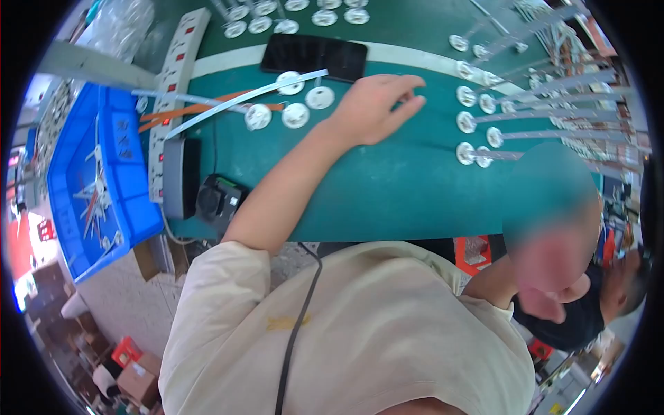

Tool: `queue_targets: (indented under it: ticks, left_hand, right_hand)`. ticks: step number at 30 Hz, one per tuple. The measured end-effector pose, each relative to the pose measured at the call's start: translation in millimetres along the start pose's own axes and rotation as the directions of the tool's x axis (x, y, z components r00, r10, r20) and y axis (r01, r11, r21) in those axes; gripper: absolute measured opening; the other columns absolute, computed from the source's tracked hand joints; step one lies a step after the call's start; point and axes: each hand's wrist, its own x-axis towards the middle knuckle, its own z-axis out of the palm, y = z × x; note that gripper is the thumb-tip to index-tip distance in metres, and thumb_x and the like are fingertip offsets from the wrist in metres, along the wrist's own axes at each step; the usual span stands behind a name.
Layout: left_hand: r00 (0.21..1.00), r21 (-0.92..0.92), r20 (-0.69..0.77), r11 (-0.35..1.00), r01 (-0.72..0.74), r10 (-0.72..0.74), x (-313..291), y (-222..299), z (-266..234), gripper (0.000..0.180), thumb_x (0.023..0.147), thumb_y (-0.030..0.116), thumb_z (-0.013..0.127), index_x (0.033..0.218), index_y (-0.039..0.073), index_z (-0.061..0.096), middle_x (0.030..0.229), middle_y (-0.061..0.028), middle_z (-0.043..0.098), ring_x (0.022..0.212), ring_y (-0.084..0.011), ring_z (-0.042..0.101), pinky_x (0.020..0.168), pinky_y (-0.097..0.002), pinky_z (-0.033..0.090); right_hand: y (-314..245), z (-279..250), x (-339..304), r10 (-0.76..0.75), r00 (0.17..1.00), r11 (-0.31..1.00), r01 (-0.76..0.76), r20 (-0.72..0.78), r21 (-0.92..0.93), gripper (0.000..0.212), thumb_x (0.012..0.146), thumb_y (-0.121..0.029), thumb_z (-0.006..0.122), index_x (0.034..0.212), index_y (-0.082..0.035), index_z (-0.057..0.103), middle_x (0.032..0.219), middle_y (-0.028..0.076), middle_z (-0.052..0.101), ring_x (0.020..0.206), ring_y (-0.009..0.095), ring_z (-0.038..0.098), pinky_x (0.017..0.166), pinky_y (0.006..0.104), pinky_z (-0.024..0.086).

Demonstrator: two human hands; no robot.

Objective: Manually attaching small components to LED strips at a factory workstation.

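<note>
Our left hand (370,107) hovers over the green worktop (387,187) at upper centre, fingers (408,104) loosely curled and empty. We seem between pickups; next calls for reaching the white discs (296,115) just left. Right hand blurred, cannot tell.

Green bench (387,194), white discs (296,115), phone (315,55)
</note>
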Motion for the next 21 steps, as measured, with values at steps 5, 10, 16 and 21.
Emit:
queue_targets:
  ticks: [5, 10, 16, 21]
  left_hand:
    - [0.998, 0.162, 0.027, 0.985, -0.052, 0.048, -17, -6, -6, 0.029, 0.091, 0.028, 0.065, 0.111, 0.007, 0.063, 0.084, -0.0107, 0.067, 0.084, -0.0315, 0.065, 0.073, -0.0423, 0.051]
    - [0.994, 0.21, -0.053, 0.974, -0.087, 0.1, -18, -1, -5, 0.031, 0.091, 0.028, 0.065, 0.113, 0.007, 0.062, 0.084, -0.0095, 0.065, 0.082, -0.0282, 0.063, 0.073, -0.0407, 0.05]
    - [0.999, 0.202, 0.029, 0.979, -0.032, 0.027, -14, -10, 0, 0.032, 0.092, 0.032, 0.065, 0.114, 0.008, 0.063, 0.083, -0.0082, 0.065, 0.085, -0.0267, 0.062, 0.079, -0.0402, 0.05]
    - [0.993, 0.147, 0.115, 0.989, 0.019, -0.036, -17, -19, 9, 0.034, 0.093, 0.032, 0.063, 0.118, 0.009, 0.061, 0.102, -0.0109, 0.064, 0.101, -0.0275, 0.059, 0.089, -0.0424, 0.046]
  right_hand:
    - [17, 149, 4, 0.042, 0.805, 0.994, 0.025, 0.591, -0.105, 0.028, 0.064, -0.007, 0.083, 0.076, -0.005, 0.058, 0.082, 0.011, 0.064, 0.072, 0.029, 0.063, 0.062, 0.0414, 0.052]
    - [81, 263, 5, 0.244, 0.463, 0.956, 0.034, 0.852, -0.292, 0.018, 0.076, -0.012, 0.077, 0.084, -0.004, 0.064, 0.083, 0.012, 0.067, 0.074, 0.028, 0.067, 0.067, 0.0393, 0.054]
    - [119, 289, -11, 0.511, 0.259, 0.815, 0.156, 0.82, -0.558, 0.009, 0.075, -0.005, 0.07, 0.084, -0.002, 0.07, 0.079, 0.017, 0.068, 0.081, 0.036, 0.07, 0.067, 0.0433, 0.058]
    - [124, 273, -9, 0.383, 0.418, 0.892, 0.062, 0.824, -0.447, 0.013, 0.078, -0.009, 0.074, 0.085, -0.001, 0.065, 0.078, 0.013, 0.065, 0.068, 0.03, 0.063, 0.062, 0.0399, 0.05]
